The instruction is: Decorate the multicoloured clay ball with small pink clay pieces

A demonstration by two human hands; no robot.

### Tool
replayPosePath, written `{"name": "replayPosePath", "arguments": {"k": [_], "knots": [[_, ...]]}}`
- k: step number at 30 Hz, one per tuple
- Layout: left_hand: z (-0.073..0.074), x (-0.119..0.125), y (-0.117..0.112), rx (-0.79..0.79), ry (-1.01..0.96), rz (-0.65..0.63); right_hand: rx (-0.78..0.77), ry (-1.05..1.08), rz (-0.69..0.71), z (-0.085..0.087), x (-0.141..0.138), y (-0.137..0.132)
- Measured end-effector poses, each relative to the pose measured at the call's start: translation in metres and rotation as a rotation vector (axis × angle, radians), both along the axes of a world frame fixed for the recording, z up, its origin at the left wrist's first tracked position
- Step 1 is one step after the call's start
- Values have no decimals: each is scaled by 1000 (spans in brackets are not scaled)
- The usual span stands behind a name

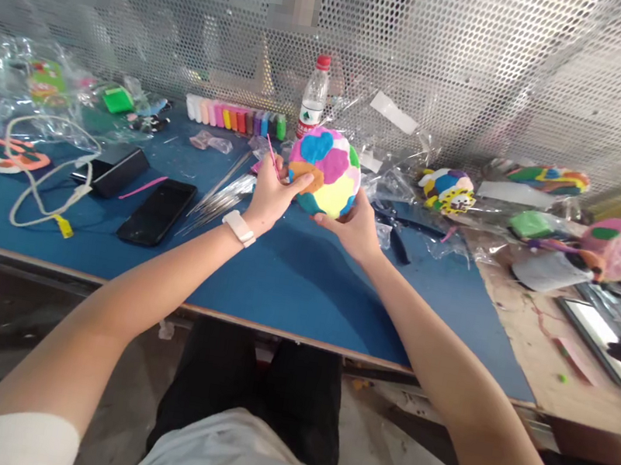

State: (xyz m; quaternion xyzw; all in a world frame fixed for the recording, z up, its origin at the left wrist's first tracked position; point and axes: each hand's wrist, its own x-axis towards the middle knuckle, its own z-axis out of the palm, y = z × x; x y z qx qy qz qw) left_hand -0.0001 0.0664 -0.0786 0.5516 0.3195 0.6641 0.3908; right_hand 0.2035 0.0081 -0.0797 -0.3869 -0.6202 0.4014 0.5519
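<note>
Above the table I hold up a round piece covered in coloured modelling clay (332,169), with patches of blue, magenta, yellow, orange, green and white. My left hand (275,192) grips its left side, thumb pressed on the orange patch. A thin pink stick (272,154), apparently a clay tool, sticks up from the fingers of that same hand. On the right edge, my right hand (357,228) is closed around the piece, its thumb at the lower front and the other fingers partly hidden behind. Beneath my left hand lies a bundle of thin metal wires (221,199).
Behind the piece stands a water bottle (313,99), beside a row of coloured clay packs (237,119). Left are a black phone (157,212), a white cable (30,176) and a pink strip (142,188). Right are pliers (400,243) and a clay-covered figure (447,191).
</note>
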Motion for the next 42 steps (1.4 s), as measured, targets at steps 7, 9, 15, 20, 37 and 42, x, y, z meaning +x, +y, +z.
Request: {"name": "replayPosePath", "arguments": {"k": [7,9,15,20,37,42], "knots": [[-3,1,1,40,12,13,-42,48,45,1,-2,0],[-3,0,1,32,12,-10,-44,29,50,1,-1,0],[-4,3,-1,37,4,-46,150,-83,-110,-5,3,6],[-8,4,-3,76,69,47,198,-172,-191,-7,5,7],[2,1,-8,30,71,65,43,-7,-145,1,-5,-4],[0,6,-18,58,192,26,72,103,-184,7,0,-5]]}}
